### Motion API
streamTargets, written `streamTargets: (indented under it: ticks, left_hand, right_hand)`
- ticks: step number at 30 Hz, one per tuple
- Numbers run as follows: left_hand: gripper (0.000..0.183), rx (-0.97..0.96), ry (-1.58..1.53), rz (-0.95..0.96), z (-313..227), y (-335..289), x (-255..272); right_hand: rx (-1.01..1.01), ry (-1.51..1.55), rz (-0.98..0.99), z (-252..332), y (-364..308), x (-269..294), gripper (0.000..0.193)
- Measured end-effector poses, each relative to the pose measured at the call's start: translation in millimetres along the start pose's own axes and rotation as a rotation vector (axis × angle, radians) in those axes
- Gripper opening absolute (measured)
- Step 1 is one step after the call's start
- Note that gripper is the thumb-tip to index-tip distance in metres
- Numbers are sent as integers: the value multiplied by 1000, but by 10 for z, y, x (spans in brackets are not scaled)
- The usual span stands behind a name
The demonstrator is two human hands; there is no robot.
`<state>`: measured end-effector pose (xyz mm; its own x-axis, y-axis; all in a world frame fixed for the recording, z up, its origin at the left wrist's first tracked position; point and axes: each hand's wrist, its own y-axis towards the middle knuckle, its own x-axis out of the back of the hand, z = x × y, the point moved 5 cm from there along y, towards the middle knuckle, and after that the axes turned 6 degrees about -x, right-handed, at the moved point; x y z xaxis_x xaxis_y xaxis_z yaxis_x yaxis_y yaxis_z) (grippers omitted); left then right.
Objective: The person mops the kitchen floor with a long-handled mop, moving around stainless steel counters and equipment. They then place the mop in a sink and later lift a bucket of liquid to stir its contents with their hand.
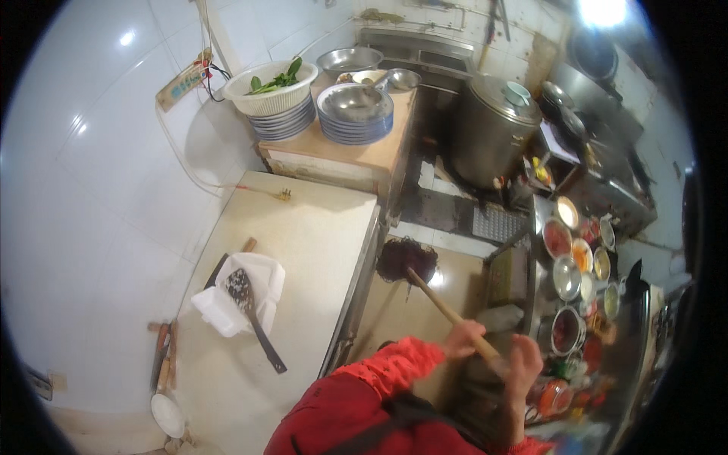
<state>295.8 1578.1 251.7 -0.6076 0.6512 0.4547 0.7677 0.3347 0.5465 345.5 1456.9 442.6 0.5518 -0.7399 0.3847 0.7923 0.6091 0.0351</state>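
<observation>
On the floor (394, 312), dark shaggy mophead (403, 259).

Dark mop head (407, 260), tan handle (440, 302), red sleeve (398, 368), white foam box (267, 277), black spatula (258, 324)

A white basket (282, 100) of greens (283, 78) sits on stacked plates (285, 124).

One lamp (603, 10), glaring, beyond and right of the hands (463, 340); leftward, wall tiles (98, 174) with reflections; fisheye edges bowed, dark-cornered.
</observation>
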Motion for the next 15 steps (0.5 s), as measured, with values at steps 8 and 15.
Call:
streamTargets:
  ticks: [8, 15]
  left_hand:
    - [31, 162, 23, -142, 695, 965, 1567]
    - [33, 387, -112, -729, 864, 615, 2281]
  right_hand:
    - [673, 17, 272, 1302, 1230, -1392, 12]
    - [1172, 286, 988, 1923, 1959, -2352, 21]
